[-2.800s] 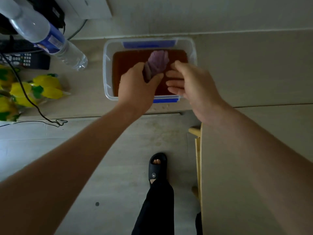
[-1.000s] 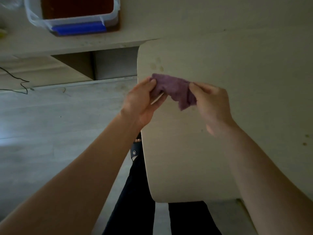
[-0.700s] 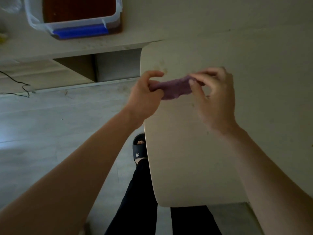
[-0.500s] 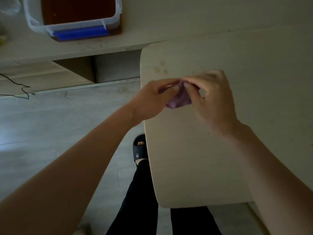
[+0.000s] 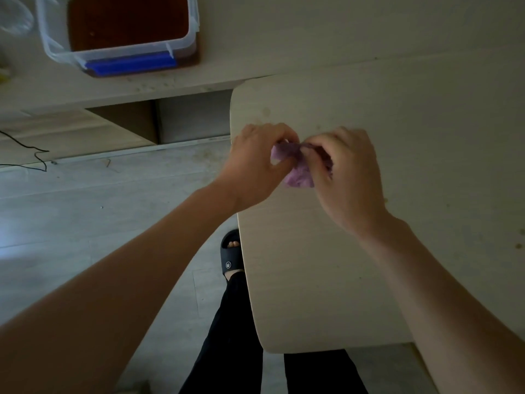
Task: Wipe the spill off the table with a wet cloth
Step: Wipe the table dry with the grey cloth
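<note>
Item: purple cloth (image 5: 295, 172), bunched, pinched between left hand (image 5: 255, 166) and right hand (image 5: 346, 177), above light surface (image 5: 369, 265) near its left edge. Faint spots (image 5: 265, 111) just beyond. Risk: wad too tight, wipe smears; drips fall on floor (image 5: 85, 223).

Both hands are bunched together over the far-left part of the pale surface (image 5: 397, 137), the left hand (image 5: 255, 163) and right hand (image 5: 345, 172) gripping a crumpled purple cloth (image 5: 295, 169) between them, so that patch is taken up. To the right and nearer, the surface lies bare, with only a few small brownish spots (image 5: 518, 245) at its right edge. Far left, on the higher ledge (image 5: 255, 38), a clear plastic tub (image 5: 125, 52) of brown liquid blocks the way. Left of the surface's rounded edge there is floor (image 5: 85, 223), with a black cable (image 5: 37, 157) trailing on it.
</note>
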Demonstrator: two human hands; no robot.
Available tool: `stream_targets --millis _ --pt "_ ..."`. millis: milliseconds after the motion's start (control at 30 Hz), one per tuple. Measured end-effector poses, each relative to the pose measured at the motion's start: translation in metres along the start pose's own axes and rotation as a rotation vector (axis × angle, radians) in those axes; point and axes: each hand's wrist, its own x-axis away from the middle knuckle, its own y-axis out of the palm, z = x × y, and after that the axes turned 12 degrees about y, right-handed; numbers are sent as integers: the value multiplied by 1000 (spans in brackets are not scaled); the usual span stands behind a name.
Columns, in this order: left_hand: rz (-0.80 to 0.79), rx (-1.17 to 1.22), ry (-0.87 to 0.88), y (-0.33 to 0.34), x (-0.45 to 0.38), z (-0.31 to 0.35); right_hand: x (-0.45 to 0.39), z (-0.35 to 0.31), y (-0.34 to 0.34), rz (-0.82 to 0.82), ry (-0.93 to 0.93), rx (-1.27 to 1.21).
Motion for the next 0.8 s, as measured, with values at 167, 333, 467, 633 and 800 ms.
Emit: stream_targets --millis 167,333,467,633,800 --pt "24 -11 -35 1 -4 0 0 5 -6 -32 56 -90" --pt "36 -157 100 -4 -7 -7 -6 9 -10 -57 125 -145" --pt "-204 -242 74 -9 -15 -20 -13 8 -14 31 102 -203" --pt "12 336 -242 -22 -26 -13 -32 18 -16 -138 390 -328" --pt "135 735 -320 -40 -42 5 -68 17 -36 -27 413 -464"
